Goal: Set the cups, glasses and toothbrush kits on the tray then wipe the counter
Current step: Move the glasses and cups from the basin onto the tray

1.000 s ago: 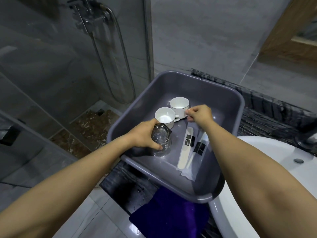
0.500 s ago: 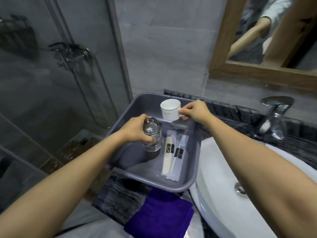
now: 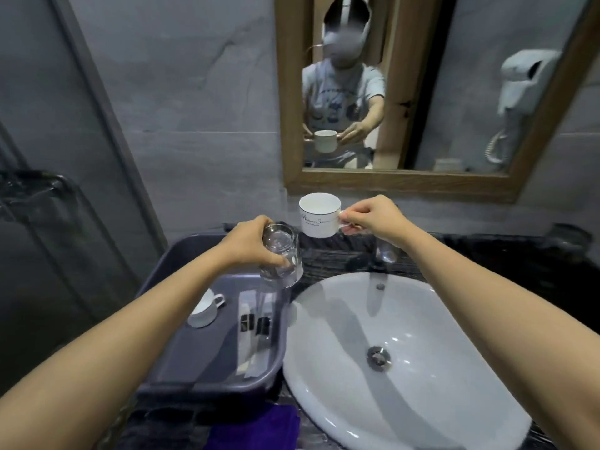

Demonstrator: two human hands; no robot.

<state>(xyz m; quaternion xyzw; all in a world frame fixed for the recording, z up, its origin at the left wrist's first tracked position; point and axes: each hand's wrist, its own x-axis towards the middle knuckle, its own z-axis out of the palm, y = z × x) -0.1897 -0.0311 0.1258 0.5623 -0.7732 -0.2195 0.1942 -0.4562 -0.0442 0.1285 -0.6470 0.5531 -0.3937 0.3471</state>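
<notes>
Left hand (image 3: 250, 241) holds glass (image 3: 281, 254) (tilted).

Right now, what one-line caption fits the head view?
Left hand lifts a clear drinking glass, right hand a white ceramic cup, above the grey plastic tub.

Cups, a glass and toothbrush kits around a grey tub (image 3: 181, 381).

A clear glass (image 3: 281, 258) and a white cup (image 3: 319, 215) are held aloft above the tub's far edge; inside it sit a second white cup (image 3: 204, 307), upright, and two wrapped toothbrush kits (image 3: 255, 332).
</notes>
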